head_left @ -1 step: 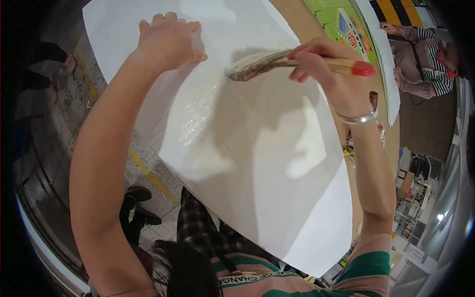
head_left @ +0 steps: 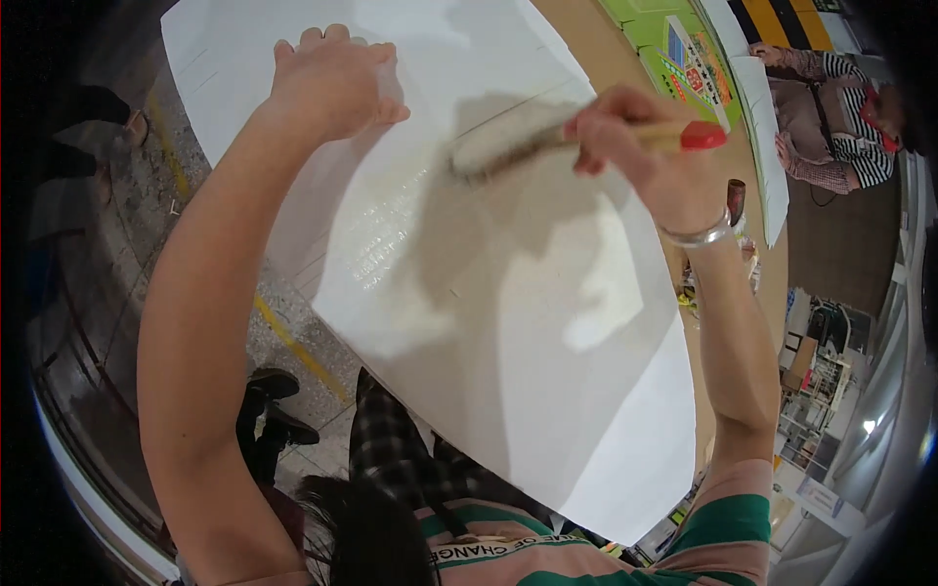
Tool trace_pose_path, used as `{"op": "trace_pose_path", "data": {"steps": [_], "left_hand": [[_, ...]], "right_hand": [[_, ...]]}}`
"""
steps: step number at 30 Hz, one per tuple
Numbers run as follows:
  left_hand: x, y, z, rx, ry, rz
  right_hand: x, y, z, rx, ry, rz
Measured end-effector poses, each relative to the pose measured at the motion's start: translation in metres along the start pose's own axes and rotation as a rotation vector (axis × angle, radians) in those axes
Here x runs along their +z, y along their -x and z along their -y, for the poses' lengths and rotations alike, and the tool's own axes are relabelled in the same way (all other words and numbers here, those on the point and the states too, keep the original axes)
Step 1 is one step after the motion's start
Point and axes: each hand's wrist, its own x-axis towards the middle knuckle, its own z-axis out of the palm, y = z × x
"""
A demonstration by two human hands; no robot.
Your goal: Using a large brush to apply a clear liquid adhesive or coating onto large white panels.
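Note:
A large white sheet of paper or card point(head_left: 576, 420) with a curved outline lies before me, with a wet, glossy patch near its middle. My left hand point(head_left: 337, 83) presses down on its far left part, fingers spread and slightly bent, holding nothing. In my right hand point(head_left: 635, 146), closed round the wooden handle, is a wide brush point(head_left: 503, 161) with a red handle end. The bristles are smeared by motion and meet the sheet, or hover just over it; I cannot tell which. Shadows of my arm and the brush fall across the surface.
Beneath the sheet is a brown tabletop point(head_left: 591, 39). Green printed sheets point(head_left: 674, 59) lie at the far right beside another white sheet point(head_left: 762, 146). A person in a striped top point(head_left: 840, 122) stands beyond. Black shoes point(head_left: 278, 400) show on the floor at left.
The brush tip has shifted slightly nearer to me, and its handle end has moved a little left and up. My left hand stays where it was.

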Motion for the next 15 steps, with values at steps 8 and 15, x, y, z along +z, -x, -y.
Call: {"op": "trace_pose_path", "data": {"steps": [8,15], "left_hand": [[-0.011,0.001,0.003,0.048,0.050,-0.022],[-0.013,0.000,0.011,0.045,-0.005,-0.011]], "right_hand": [[0.003,0.003,0.013,-0.063,-0.127,-0.087],[-0.012,0.018,0.022,-0.006,-0.042,-0.002]]}}
